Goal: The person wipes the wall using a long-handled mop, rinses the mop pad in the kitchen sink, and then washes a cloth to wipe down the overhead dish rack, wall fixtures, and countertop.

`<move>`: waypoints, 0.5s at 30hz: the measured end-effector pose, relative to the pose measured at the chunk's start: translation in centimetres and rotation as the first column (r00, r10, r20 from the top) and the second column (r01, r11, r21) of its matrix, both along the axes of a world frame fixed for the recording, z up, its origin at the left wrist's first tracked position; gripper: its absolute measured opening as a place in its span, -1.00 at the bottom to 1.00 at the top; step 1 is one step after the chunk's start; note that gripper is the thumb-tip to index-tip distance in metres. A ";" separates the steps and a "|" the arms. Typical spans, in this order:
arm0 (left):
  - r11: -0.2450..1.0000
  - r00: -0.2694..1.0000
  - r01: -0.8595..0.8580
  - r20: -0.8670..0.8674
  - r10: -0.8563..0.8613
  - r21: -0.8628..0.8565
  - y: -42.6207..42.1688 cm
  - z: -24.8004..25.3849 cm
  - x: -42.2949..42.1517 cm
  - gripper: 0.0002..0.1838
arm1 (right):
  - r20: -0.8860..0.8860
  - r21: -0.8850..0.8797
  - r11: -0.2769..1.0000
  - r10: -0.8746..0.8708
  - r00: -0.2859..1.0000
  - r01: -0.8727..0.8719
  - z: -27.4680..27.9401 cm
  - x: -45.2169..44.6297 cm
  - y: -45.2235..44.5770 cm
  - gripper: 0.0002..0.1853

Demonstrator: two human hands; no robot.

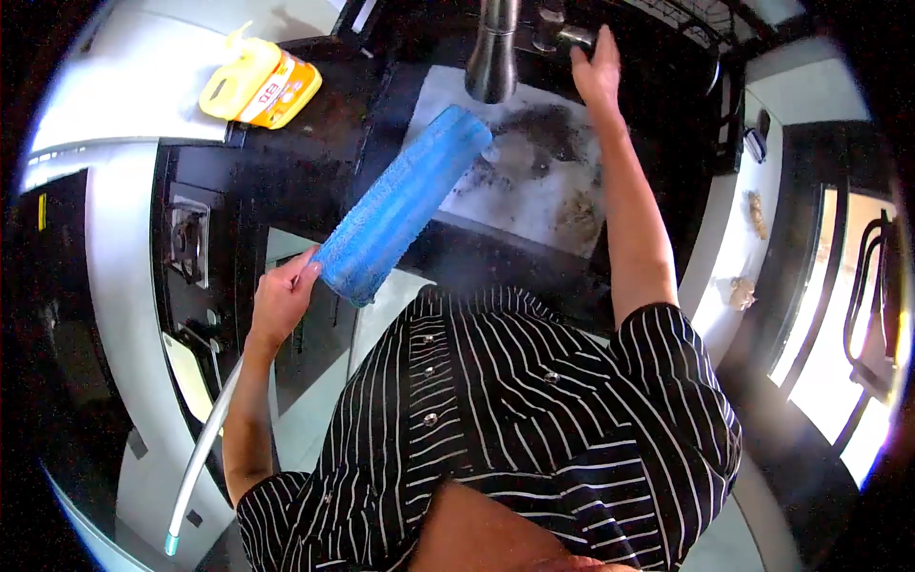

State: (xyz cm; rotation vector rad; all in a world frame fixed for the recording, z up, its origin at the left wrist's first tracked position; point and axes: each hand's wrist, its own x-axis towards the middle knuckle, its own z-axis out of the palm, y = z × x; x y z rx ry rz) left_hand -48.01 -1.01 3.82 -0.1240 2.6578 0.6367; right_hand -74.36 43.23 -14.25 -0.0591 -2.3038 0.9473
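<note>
My left hand [284,297] grips the near end of a blue fluffy flat mop head [405,205]. It slants up and to the right, with its far end over the sink [467,205]. A metal faucet [492,62] comes down just beyond that far end; I see no clear stream of water. Dark smudges mark the pale sink bottom. At the faucet's lever [576,38], my right hand [599,69] reaches up with its fingers stretched out, close to or touching it. A white pole [203,453] passes behind my left forearm; its join to the mop head is hidden.
A yellow jug with an orange label [267,88] stands on the counter at the upper left. Small items, including a pale tan piece [757,214], lie on the white ledge at right. A dark looped object [867,296] hangs at the far right.
</note>
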 end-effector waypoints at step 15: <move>0.942 0.942 0.097 -0.277 -0.192 -0.323 1.1 0.3 2.5 -0.66 | 0.179 -0.953 -0.068 0.663 0.727 0.296 0.3 11.9 -16.6 0.02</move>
